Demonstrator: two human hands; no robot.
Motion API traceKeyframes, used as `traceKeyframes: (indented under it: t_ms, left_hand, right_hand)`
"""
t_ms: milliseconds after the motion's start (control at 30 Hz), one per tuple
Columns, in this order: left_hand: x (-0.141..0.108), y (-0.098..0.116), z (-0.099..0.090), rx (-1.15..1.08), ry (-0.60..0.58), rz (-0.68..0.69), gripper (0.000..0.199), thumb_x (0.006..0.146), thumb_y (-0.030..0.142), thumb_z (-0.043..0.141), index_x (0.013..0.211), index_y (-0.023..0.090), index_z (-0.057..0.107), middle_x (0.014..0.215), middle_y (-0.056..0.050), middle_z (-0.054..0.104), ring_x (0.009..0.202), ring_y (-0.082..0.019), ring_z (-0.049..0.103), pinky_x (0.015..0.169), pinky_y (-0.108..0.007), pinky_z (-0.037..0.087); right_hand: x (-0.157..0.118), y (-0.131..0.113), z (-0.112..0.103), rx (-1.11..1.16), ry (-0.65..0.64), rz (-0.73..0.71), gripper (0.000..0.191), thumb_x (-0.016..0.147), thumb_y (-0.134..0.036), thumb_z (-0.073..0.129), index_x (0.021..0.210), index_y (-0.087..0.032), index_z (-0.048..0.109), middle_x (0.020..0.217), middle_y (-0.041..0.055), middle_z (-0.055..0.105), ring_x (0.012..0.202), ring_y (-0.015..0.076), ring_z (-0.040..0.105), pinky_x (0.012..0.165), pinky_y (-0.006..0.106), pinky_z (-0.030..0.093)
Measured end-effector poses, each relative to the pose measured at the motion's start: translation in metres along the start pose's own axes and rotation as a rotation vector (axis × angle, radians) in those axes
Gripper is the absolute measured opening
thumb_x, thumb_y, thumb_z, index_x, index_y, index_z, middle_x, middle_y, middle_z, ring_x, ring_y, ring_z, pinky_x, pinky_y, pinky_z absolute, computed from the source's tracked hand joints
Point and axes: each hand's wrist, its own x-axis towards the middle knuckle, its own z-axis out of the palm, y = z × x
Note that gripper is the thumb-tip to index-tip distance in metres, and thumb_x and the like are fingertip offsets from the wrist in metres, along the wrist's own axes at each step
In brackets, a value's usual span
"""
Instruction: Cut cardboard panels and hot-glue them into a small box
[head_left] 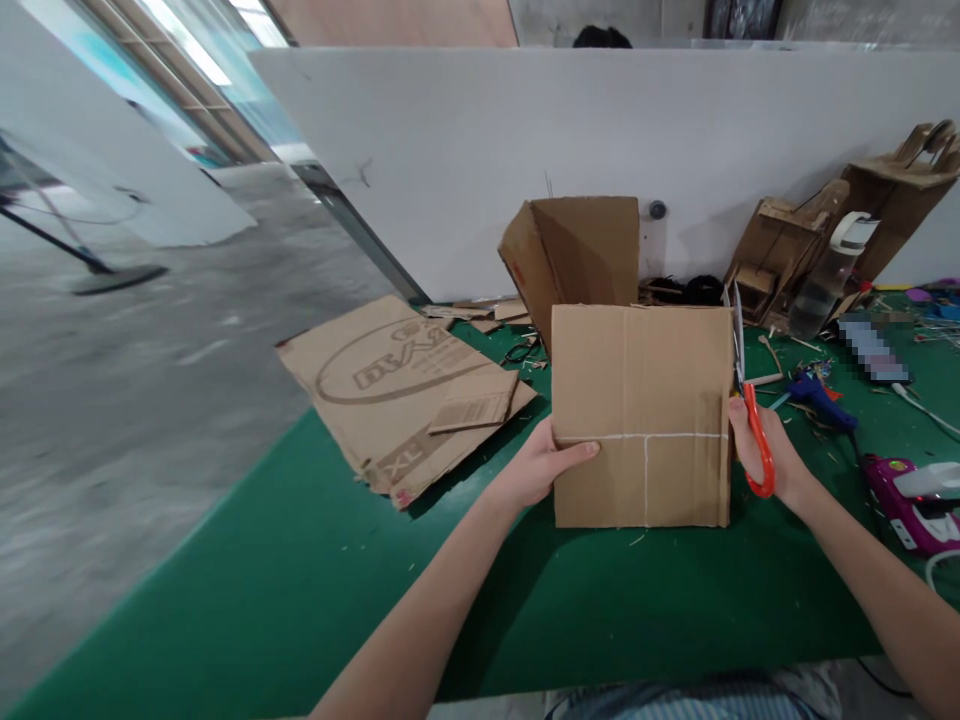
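Note:
A squarish piece of cardboard (637, 370) is held up over the green table, with white lines drawn across it and down its lower half. My left hand (540, 462) grips its left edge, thumb flat on the front and fingers hidden behind. On the right side my right hand (772, 460) is closed around the orange handles of a pair of scissors (759, 445). The blades point upward along the cardboard's right edge; whether they touch it I cannot tell. Behind the piece stands an open folded cardboard form (589, 245).
A printed cardboard sheet (390, 390) lies on the green table (300, 600) at left. Rightward are a blue glue gun (825, 400), a phone (874, 348), a water bottle (832, 275), a magenta device (911, 505) and cables. A white partition (450, 150) borders the back.

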Motion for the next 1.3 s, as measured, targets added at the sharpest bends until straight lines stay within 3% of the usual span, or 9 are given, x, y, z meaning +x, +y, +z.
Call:
traceKeyframes:
  t_ms: [233, 433, 567, 767, 867, 1000, 1133, 1233, 1300]
  left_hand:
    - [0.003, -0.004, 0.003, -0.030, 0.012, 0.003, 0.048, 0.061, 0.025, 0.084, 0.104, 0.018, 0.065, 0.108, -0.011, 0.073, 0.096, -0.026, 0.069, 0.079, -0.036, 0.057]
    - [0.002, -0.002, 0.001, -0.013, 0.037, -0.012, 0.049, 0.059, 0.026, 0.086, 0.102, 0.019, 0.065, 0.105, -0.010, 0.074, 0.092, -0.026, 0.070, 0.074, -0.033, 0.058]
    - [-0.001, 0.008, -0.007, -0.044, 0.225, 0.045, 0.056, 0.053, 0.028, 0.087, 0.102, 0.018, 0.065, 0.101, -0.010, 0.074, 0.085, -0.026, 0.071, 0.071, -0.034, 0.059]
    - [0.001, 0.021, -0.012, -0.206, 0.561, 0.251, 0.066, 0.044, 0.034, 0.090, 0.104, 0.021, 0.065, 0.089, -0.004, 0.075, 0.077, -0.021, 0.071, 0.071, -0.031, 0.060]
    - [0.004, 0.021, -0.011, -0.223, 0.615, 0.344, 0.064, 0.048, 0.034, 0.090, 0.106, 0.022, 0.066, 0.091, -0.005, 0.075, 0.083, -0.020, 0.071, 0.077, -0.029, 0.059]
    - [0.006, 0.018, -0.010, -0.156, 0.612, 0.379, 0.056, 0.055, 0.032, 0.088, 0.107, 0.024, 0.066, 0.101, -0.004, 0.074, 0.096, -0.022, 0.069, 0.084, -0.031, 0.057]
    - [0.008, 0.016, -0.012, -0.139, 0.630, 0.360, 0.054, 0.057, 0.033, 0.087, 0.106, 0.023, 0.065, 0.104, -0.006, 0.074, 0.099, -0.025, 0.069, 0.084, -0.035, 0.058]
    - [0.008, 0.016, -0.014, -0.173, 0.658, 0.299, 0.056, 0.057, 0.034, 0.087, 0.107, 0.024, 0.064, 0.104, -0.005, 0.073, 0.098, -0.026, 0.069, 0.083, -0.037, 0.058]
    - [0.008, 0.016, -0.015, -0.186, 0.672, 0.276, 0.057, 0.057, 0.034, 0.086, 0.108, 0.026, 0.062, 0.103, -0.004, 0.073, 0.097, -0.025, 0.069, 0.081, -0.036, 0.058]
  right_hand:
    - [-0.002, 0.002, 0.004, 0.036, 0.062, 0.049, 0.051, 0.095, -0.060, 0.029, 0.059, -0.025, 0.031, 0.048, -0.0034, 0.039, 0.046, 0.0124, 0.039, 0.046, 0.026, 0.031]
    - [-0.001, 0.006, 0.003, 0.284, 0.077, 0.217, 0.053, 0.090, -0.068, 0.036, 0.061, -0.025, 0.042, 0.047, -0.0007, 0.050, 0.042, 0.0145, 0.049, 0.040, 0.026, 0.038]
    - [0.011, 0.013, -0.003, 0.349, 0.059, 0.354, 0.054, 0.083, -0.074, 0.043, 0.068, -0.023, 0.053, 0.061, 0.0065, 0.065, 0.051, 0.0201, 0.063, 0.039, 0.028, 0.045]
    - [0.042, 0.034, -0.026, 0.040, 0.029, 0.474, 0.048, 0.076, -0.070, 0.057, 0.078, -0.021, 0.060, 0.072, 0.0116, 0.070, 0.065, 0.0261, 0.069, 0.040, 0.029, 0.046]
    - [0.058, 0.045, -0.040, -0.278, -0.055, 0.346, 0.042, 0.077, -0.063, 0.060, 0.076, -0.021, 0.060, 0.070, 0.0110, 0.069, 0.067, 0.0260, 0.068, 0.051, 0.031, 0.047]
    - [0.083, 0.057, -0.048, -0.659, -0.035, 0.234, 0.039, 0.083, -0.056, 0.055, 0.082, -0.017, 0.062, 0.078, 0.0152, 0.069, 0.076, 0.0298, 0.068, 0.061, 0.034, 0.046]
    - [0.102, 0.064, -0.043, -0.752, 0.003, 0.148, 0.042, 0.088, -0.047, 0.051, 0.103, -0.009, 0.062, 0.099, 0.0216, 0.068, 0.092, 0.0319, 0.066, 0.074, 0.037, 0.048]
    - [0.100, 0.059, -0.035, -0.756, 0.123, -0.034, 0.052, 0.089, -0.044, 0.050, 0.122, -0.004, 0.053, 0.114, 0.0255, 0.063, 0.105, 0.0334, 0.060, 0.087, 0.041, 0.046]
    - [0.090, 0.048, -0.025, -0.710, 0.106, -0.171, 0.055, 0.091, -0.047, 0.048, 0.127, -0.005, 0.050, 0.121, 0.0250, 0.061, 0.110, 0.0333, 0.058, 0.091, 0.043, 0.044]
